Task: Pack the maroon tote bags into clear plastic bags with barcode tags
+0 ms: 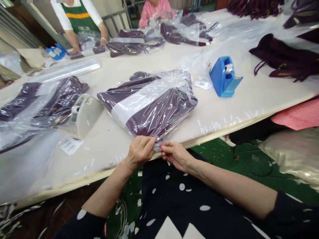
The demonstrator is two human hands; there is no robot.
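Hands meet at the near edge of the table (112, 141): left hand (139, 151) and right hand (175, 154) both pinch, fingers closed, the bunched near corner of a bagged garment (149, 103), purple with a white band, lying flat mid-table. A white tape dispenser (84, 114) sits just left of it, and a blue tape dispenser (224, 78) lies farther right. At the far end, a person in a green apron (79, 18) and a person in pink (154, 10) stand over similar bags.

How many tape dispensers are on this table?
2: the blue tape dispenser right of the bagged garment, the white tape dispenser left of it. More may be hidden.
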